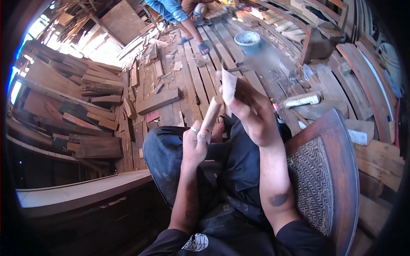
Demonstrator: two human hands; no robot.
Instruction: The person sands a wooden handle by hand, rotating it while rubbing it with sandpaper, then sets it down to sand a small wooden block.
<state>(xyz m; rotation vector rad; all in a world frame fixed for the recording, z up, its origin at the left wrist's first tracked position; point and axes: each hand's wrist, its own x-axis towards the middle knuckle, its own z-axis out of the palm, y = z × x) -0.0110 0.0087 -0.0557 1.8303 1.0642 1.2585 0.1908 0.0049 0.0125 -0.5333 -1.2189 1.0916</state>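
Observation:
My left hand (196, 141), with a ring on one finger, is wrapped round a short wooden stick (211, 114) that tilts up and away over my lap. Just beyond the stick's upper end, my right hand (252, 112) is raised and pinches a pale, stiff-looking piece of sandpaper (229, 86). Its lower edge overlaps the tip of the stick in this view. Both hands are above my dark trousers (171, 158).
A chair part with a woven panel (311, 183) leans close by my right arm. Stacked boards (100, 89) line the left side. Ahead on the slatted floor are a thick plank (159, 100), a bucket (247, 40) and another person's sandalled foot (203, 49).

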